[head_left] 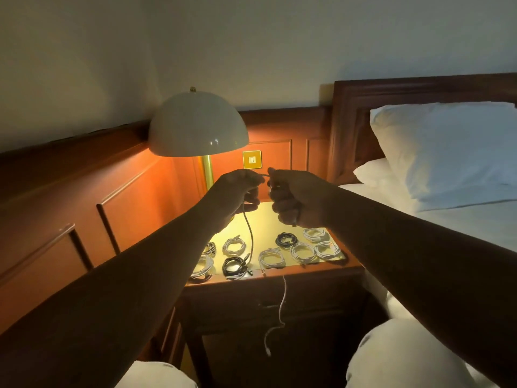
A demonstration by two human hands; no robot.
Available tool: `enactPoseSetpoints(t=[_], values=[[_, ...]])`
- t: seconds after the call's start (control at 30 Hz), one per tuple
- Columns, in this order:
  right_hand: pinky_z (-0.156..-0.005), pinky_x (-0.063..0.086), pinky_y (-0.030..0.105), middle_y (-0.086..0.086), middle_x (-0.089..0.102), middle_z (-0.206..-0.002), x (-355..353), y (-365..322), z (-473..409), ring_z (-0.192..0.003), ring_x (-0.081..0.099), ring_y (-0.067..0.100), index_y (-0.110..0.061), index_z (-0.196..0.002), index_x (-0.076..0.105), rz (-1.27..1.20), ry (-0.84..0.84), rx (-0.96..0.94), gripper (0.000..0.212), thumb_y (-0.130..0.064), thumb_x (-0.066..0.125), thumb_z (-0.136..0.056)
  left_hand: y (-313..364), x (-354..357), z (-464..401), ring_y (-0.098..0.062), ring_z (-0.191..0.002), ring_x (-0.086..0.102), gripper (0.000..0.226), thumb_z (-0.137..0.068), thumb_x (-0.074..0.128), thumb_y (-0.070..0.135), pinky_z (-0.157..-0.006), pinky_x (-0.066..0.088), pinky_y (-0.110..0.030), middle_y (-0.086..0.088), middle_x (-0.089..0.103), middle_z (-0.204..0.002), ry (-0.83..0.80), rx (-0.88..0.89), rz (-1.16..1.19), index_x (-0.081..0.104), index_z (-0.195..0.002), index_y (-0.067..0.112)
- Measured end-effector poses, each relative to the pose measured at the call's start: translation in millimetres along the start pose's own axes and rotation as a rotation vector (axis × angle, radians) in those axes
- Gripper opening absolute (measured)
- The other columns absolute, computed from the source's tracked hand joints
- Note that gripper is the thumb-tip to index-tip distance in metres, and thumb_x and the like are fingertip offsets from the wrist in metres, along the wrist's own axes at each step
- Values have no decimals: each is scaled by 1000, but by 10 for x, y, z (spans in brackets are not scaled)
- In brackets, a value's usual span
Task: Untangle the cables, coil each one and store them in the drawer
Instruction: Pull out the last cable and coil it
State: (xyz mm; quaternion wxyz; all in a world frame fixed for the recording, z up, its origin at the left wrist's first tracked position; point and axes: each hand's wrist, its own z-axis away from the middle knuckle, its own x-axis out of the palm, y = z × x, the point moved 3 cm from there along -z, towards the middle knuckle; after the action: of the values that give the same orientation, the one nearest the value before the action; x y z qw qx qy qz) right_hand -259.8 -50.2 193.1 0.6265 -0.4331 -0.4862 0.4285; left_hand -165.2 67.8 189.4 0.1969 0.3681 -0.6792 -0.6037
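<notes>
Both hands are raised above the nightstand [279, 271] with a thin grey cable [249, 236] between them. My left hand [237, 189] pinches the cable near its top, and the cable hangs down from it to the tabletop. My right hand [291, 197] grips the other part of the same cable, with a short end sticking out below the fist. Several coiled cables lie on the tabletop: white coils [302, 252] and black coils [234, 266]. One white cable [282, 303] hangs loose over the front edge, across the shut drawer [251, 306].
A domed lamp [197, 124] stands lit at the back of the nightstand. A wall switch [251, 159] sits on the wood panelling behind my hands. The bed with a white pillow [447, 152] lies to the right. My white-clad knees [405, 357] are in the foreground.
</notes>
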Motion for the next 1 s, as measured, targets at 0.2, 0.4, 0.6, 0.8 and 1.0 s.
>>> enactPoseSetpoints(t=[0.2, 0.4, 0.6, 0.8, 1.0], values=[[-54, 29, 24, -1, 39, -55, 29, 148, -115, -49, 38, 13, -15, -58, 47, 56, -153, 104, 45, -41, 50, -95, -171, -125, -85, -9, -47, 25, 19, -95, 55, 9, -46, 15, -23, 4, 29, -59, -42, -16, 294, 61, -78, 16], [-50, 21, 24, -4, 22, -57, 202, 187, -118, -51, 17, 10, -18, -58, 44, -117, -363, 145, 40, -30, 35, -94, -532, -104, -64, -6, -43, 25, 21, -97, 54, 19, -41, 14, -20, 8, 31, -55, 42, -219, 326, 53, -76, 22], [-67, 45, 29, 4, 53, -68, 214, 97, -392, -63, 52, 17, -9, -81, 56, -210, -114, -236, 31, -15, 35, -103, -899, 259, 201, -11, -51, 24, 28, -103, 45, 27, -45, 16, -25, 4, 33, -57, -71, -323, 356, 57, -80, 16], [-69, 57, 22, -2, 67, -87, -188, 533, -556, -74, 65, 8, -7, -97, 67, 1368, 146, -897, 15, -6, 52, -100, -1148, 199, 309, -4, -45, 45, 20, -105, 42, 8, -41, 35, -16, 2, 49, -59, -235, -248, 60, 61, -102, 4], [-78, 51, 36, 2, 57, -89, -335, 1179, -621, -85, 59, 23, -4, -122, 58, 1691, 10, -285, 33, -24, 37, -106, -1270, 45, 324, -4, -75, 58, 15, -104, 50, 20, -60, 40, -13, -3, 67, -97, -233, 40, -850, 62, -94, 19]])
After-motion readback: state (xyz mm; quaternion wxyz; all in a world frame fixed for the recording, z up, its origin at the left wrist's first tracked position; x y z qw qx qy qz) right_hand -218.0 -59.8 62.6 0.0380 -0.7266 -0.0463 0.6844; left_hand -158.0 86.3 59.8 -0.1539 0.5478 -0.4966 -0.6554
